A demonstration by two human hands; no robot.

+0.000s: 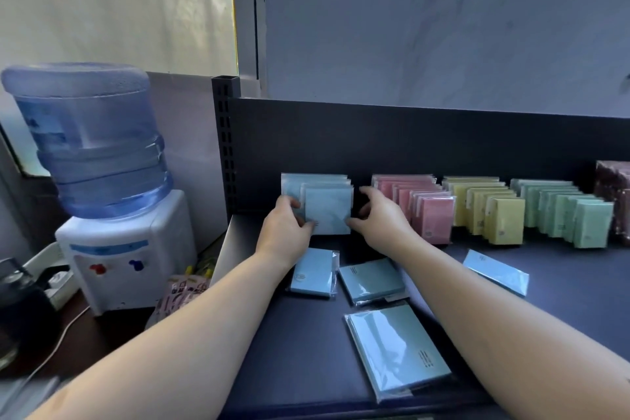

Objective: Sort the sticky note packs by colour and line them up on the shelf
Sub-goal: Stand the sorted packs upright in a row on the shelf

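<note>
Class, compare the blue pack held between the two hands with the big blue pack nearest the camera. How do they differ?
The held blue pack stands upright at the front of the blue row; the near blue pack lies flat on the shelf. The left hand and right hand touch the held one's sides; nothing touches the near one. Both are light blue in clear wrap.

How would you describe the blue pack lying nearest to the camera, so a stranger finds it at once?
On the dark shelf, look in front of the standing rows. Four blue packs lie flat there. It is the largest-looking one, at the front edge.
</note>
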